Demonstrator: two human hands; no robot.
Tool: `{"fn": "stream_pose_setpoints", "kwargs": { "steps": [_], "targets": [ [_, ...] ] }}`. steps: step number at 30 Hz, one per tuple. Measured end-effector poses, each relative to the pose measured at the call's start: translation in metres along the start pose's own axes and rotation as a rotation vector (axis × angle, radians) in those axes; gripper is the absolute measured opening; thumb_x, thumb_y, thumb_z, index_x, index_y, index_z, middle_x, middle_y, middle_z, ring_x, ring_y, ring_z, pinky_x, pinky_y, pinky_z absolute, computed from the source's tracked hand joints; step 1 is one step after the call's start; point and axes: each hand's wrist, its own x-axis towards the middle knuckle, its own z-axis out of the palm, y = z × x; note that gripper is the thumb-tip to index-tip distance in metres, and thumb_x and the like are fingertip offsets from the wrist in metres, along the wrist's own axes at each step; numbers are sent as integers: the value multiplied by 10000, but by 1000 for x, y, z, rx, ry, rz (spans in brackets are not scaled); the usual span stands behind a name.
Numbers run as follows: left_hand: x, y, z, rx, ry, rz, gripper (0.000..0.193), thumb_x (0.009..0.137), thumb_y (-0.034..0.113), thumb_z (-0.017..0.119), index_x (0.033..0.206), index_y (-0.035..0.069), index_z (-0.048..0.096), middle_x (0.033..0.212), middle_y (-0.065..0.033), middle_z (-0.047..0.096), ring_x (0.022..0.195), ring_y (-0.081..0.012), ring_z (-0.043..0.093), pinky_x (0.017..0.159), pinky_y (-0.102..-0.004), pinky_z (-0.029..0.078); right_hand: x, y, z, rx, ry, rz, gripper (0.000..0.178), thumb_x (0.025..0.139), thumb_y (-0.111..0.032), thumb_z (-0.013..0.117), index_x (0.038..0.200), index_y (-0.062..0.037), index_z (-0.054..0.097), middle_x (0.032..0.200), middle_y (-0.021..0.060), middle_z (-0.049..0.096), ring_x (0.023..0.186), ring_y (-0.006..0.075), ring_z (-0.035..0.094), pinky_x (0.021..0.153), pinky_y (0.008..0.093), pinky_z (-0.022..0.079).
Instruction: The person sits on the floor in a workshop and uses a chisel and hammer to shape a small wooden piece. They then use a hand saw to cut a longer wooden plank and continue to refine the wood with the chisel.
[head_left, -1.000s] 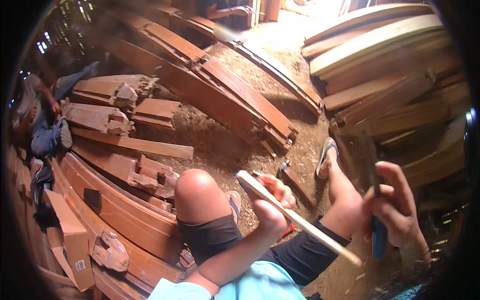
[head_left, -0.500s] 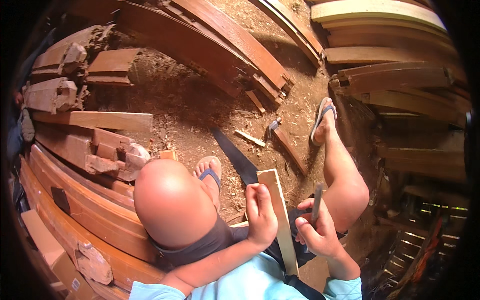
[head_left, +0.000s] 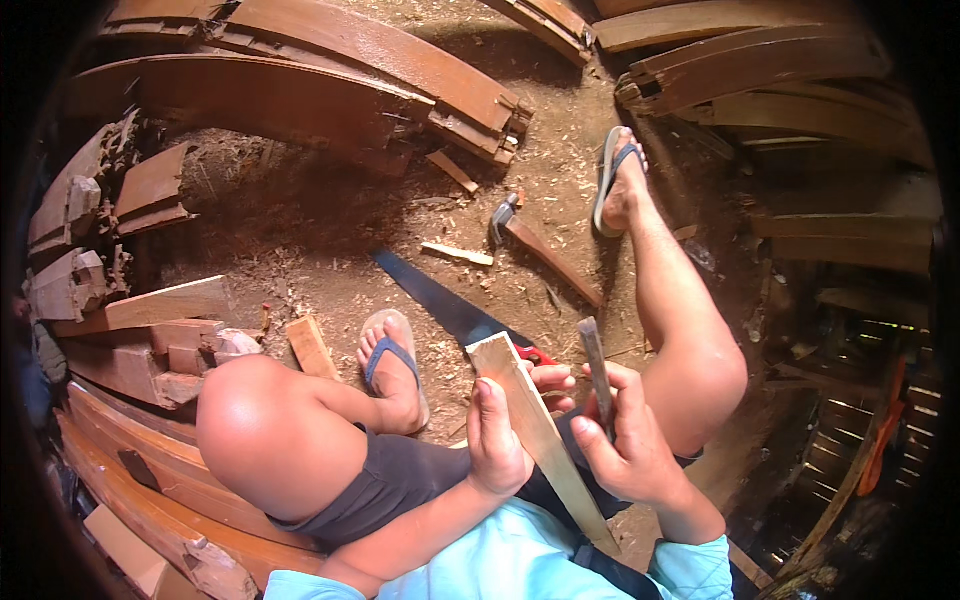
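My left hand (head_left: 497, 456) is closed around a pale wooden strip (head_left: 548, 440), thumb on the near side and fingers showing past its far edge. The strip slants from my lap up toward the floor ahead, its squared end uppermost. In my right hand (head_left: 640, 455) is a flat grey metal chisel (head_left: 594, 362), gripped between thumb and fingers with its blade pointing up. My palm hides its lower part. The chisel stays apart from the strip. Beyond the strip's end lies a handsaw (head_left: 435, 302) with a dark blade and red handle, partly covered.
A claw hammer (head_left: 552, 262) rests on the shaving-strewn dirt floor between my feet, near a thin wood offcut (head_left: 457, 254). A small block (head_left: 313, 348) sits by my left foot. Long reddish boards (head_left: 375, 60) lie ahead; stacked timber (head_left: 760, 70) stands at the right and left.
The view has shifted, so the floor things sit differently in it. The strip is turned more broadly toward me, and my left fingers now show beyond it. The chisel leans more to the left.
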Motion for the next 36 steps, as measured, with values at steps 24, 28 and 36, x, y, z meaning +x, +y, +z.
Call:
{"fn": "stream_pose_setpoints", "kwargs": {
  "steps": [24,28,36],
  "targets": [
    [30,10,-8,-45,80,64,510,996,505,318,1314,117,405,841,-71,563,621,-182,583,524,-312,504,32,5,-2,-157,-248,-306,674,846,116,494,1451,-44,245,996,159,607,763,269,631,693,311,503],
    [26,8,-16,-53,89,37,538,997,516,282,1251,75,456,876,-78,582,637,-171,569,566,-298,497,35,5,4,-27,-298,-253,650,870,111,458,1454,-47,221,1018,131,604,766,204,615,682,296,501],
    [32,-12,-18,104,303,176,390,1041,357,260,1085,64,514,905,-54,574,794,-121,568,712,-247,468,39,3,12,-37,-311,-225,608,901,81,473,1448,-40,235,977,126,581,682,161,576,612,250,457]
  ]
}}
